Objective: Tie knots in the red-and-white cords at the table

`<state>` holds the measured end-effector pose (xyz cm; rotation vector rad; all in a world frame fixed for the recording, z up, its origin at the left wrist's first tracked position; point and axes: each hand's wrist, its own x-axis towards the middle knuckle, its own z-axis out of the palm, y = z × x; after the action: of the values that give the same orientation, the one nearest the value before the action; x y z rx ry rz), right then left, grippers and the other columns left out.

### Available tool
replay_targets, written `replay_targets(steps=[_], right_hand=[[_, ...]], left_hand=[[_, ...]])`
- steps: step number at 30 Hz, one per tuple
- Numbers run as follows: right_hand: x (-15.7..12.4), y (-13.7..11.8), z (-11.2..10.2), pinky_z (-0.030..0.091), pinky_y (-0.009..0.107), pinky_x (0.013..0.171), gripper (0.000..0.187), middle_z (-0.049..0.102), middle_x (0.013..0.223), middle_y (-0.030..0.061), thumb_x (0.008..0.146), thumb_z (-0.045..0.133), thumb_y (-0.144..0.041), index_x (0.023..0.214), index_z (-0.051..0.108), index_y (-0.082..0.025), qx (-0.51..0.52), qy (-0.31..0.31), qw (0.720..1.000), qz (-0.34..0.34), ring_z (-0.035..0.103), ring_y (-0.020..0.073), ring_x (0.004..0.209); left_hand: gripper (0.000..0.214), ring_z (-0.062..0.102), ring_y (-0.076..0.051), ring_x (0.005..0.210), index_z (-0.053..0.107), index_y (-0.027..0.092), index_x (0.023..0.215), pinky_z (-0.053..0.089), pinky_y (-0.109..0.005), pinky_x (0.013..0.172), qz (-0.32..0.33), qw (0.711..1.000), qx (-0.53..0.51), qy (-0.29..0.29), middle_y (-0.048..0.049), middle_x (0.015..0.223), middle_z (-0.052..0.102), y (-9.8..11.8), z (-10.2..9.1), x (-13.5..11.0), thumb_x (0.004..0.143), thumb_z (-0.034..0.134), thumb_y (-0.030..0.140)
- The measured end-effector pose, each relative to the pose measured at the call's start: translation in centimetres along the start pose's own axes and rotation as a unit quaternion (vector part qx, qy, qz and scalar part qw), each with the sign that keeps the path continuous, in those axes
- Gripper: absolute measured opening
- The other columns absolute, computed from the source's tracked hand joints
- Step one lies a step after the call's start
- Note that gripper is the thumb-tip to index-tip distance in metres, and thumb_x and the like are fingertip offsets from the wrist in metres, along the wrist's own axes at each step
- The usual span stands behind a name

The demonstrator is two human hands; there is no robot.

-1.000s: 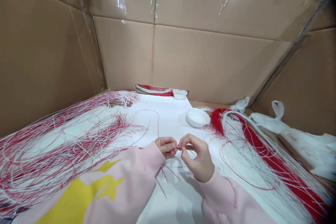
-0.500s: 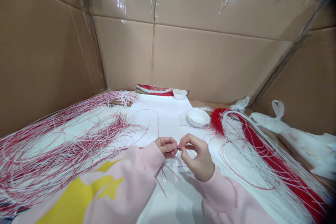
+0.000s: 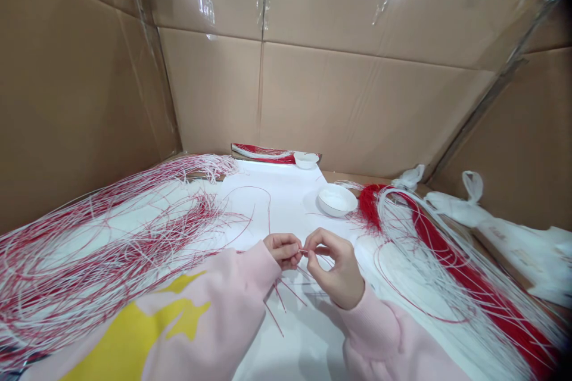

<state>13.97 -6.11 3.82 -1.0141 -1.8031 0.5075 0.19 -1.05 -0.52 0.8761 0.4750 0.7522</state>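
My left hand [image 3: 283,249] and my right hand [image 3: 334,265] meet over a white sheet [image 3: 286,202], fingertips pinched together on a thin red cord [image 3: 304,250]. Short red cord ends [image 3: 279,297] hang down below my left hand. Both wrists wear pink sleeves. A small white bowl [image 3: 336,199] sits just beyond my right hand.
A wide spread of red and white cords [image 3: 98,244] covers the left side. A thick red and white cord bundle [image 3: 447,268] runs along the right. White plastic bags [image 3: 504,232] lie at far right. A second small dish [image 3: 306,160] sits at the back. Cardboard walls [image 3: 313,95] enclose everything.
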Motion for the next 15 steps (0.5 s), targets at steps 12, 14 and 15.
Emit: replay_targets(steps=[12, 14, 15], right_hand=[[-0.06, 0.14, -0.01, 0.048, 0.022, 0.055, 0.009, 0.052, 0.066, 0.0007, 0.069, 0.046, -0.008, 0.067, 0.046, -0.017, 0.006, 0.014, 1.000, 0.004, 0.052, 0.0110, 0.062], [-0.05, 0.16, -0.01, 0.048, 0.022, 0.055, 0.009, 0.052, 0.067, 0.0009, 0.069, 0.046, -0.009, 0.067, 0.046, -0.017, 0.007, 0.016, 1.000, 0.007, 0.052, 0.0112, 0.063], [-0.05, 0.17, -0.01, 0.048, 0.022, 0.054, 0.009, 0.052, 0.067, 0.0010, 0.069, 0.046, -0.009, 0.067, 0.046, -0.017, 0.008, 0.016, 1.000, 0.008, 0.052, 0.0112, 0.062]], left_hand=[[0.031, 0.044, -0.003, 0.043, 0.057, 0.010, 0.062, 0.036, -0.017, 0.049, -0.015, 1.000, -0.006, 0.010, 0.0020, 0.049, 0.050, 0.25, 0.18, -0.11, 0.049, 0.074, 0.033], [0.031, 0.044, -0.003, 0.044, 0.057, 0.010, 0.062, 0.037, -0.017, 0.049, -0.015, 1.000, -0.005, 0.010, 0.0020, 0.049, 0.050, 0.25, 0.21, -0.12, 0.049, 0.074, 0.032], [0.030, 0.044, -0.003, 0.044, 0.058, 0.010, 0.062, 0.037, -0.017, 0.048, -0.013, 1.000, -0.005, 0.011, 0.0019, 0.049, 0.050, 0.23, 0.22, -0.10, 0.050, 0.074, 0.032]])
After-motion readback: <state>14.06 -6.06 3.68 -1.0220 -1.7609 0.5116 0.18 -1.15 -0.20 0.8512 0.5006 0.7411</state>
